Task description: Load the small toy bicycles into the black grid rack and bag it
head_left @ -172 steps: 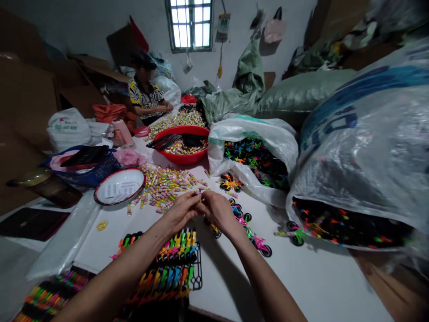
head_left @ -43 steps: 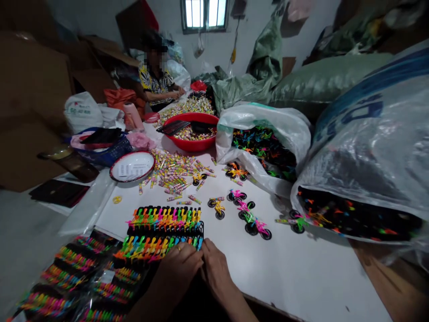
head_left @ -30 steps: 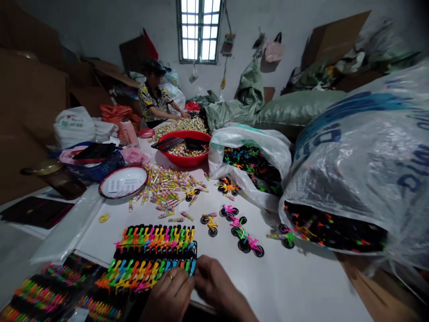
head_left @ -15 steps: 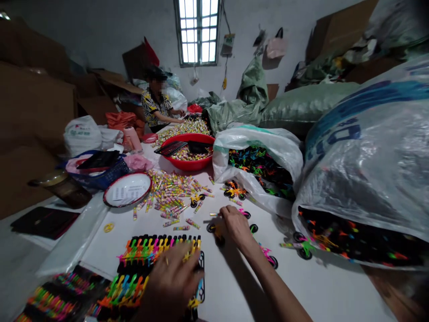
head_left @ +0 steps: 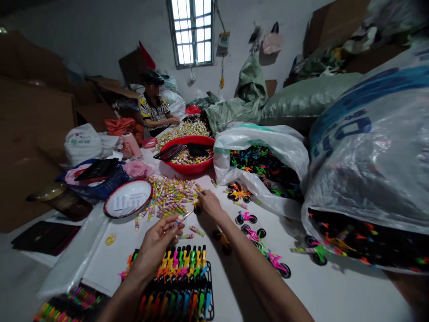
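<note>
Shifted both hands away from the rack (head_left: 211,273) within the last second, from its near right corner out past its far edge. Now pinching a patterned tube (head_left: 178,220) between thumb and fingertips of the left hand (head_left: 159,235), just beyond the rack, with the wrist covering part of its far row. Reaching farther with the right hand (head_left: 212,208), fingers bent at the right edge of the heap (head_left: 169,194), well beyond the rack. Impossible to tell here: grasping a tube or only touching one.

Just below those fingertips, beyond the rack's far right corner, a small bike (head_left: 197,205). Right of the rack, a yellow bike (head_left: 225,248), dimmed by shadow beside the right forearm, and past it a string of pink and green bikes (head_left: 246,217), lying much as half a second ago. Beyond the rack and the heap, a red basin (head_left: 191,169); beyond the rack to the left, a plate (head_left: 142,192).

Judging by the switch, probably a change of step: busy with loose tubes rather than with the rack's two rows.
</note>
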`<action>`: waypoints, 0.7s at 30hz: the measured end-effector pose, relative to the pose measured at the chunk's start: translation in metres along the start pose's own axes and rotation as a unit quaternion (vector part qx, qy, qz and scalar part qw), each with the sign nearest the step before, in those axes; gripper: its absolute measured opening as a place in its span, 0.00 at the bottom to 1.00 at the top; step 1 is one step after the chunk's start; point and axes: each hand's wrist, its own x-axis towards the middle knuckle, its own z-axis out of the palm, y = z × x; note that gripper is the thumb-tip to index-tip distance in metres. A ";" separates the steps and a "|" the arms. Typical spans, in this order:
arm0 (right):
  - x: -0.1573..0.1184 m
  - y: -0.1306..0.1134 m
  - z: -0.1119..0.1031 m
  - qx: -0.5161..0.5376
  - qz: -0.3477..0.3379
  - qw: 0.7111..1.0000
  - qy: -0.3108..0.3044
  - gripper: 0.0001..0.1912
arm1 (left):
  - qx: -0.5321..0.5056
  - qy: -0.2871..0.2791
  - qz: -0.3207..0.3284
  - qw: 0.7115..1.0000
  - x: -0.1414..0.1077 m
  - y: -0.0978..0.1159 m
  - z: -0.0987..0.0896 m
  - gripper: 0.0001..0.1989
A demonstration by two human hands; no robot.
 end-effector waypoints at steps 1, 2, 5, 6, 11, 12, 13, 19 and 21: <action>0.010 -0.003 0.005 -0.004 0.003 1.000 -0.006 0.12 | -0.047 0.006 -0.022 0.999 -0.002 0.000 -0.002 0.25; 0.018 -0.006 0.010 -0.004 0.007 1.000 -0.008 0.12 | -0.087 0.011 -0.037 0.995 -0.003 -0.001 -0.003 0.25; 0.027 -0.009 0.016 -0.011 0.022 1.000 -0.015 0.13 | -0.162 0.012 -0.068 0.984 -0.002 -0.001 -0.003 0.21; 0.026 -0.008 0.014 -0.013 0.023 1.000 -0.015 0.14 | -0.171 0.015 -0.071 0.983 0.000 -0.001 -0.002 0.21; -0.008 -0.021 -0.027 -0.008 0.018 1.000 0.002 0.13 | -0.115 0.078 -0.027 0.990 0.016 -0.005 0.010 0.26; -0.020 -0.027 -0.037 0.015 0.006 1.000 0.010 0.13 | -0.087 0.087 -0.007 0.992 0.019 -0.007 0.013 0.27; -0.032 -0.033 -0.046 0.048 -0.010 0.999 0.021 0.13 | -0.054 0.087 0.013 0.995 0.021 -0.009 0.015 0.27; -0.095 -0.046 -0.060 0.347 0.015 0.938 0.007 0.12 | 0.077 0.002 0.077 0.994 0.010 -0.014 0.019 0.17; -0.108 -0.043 -0.057 0.468 0.014 0.882 -0.057 0.11 | 0.091 -0.027 0.079 0.992 0.001 -0.010 0.020 0.15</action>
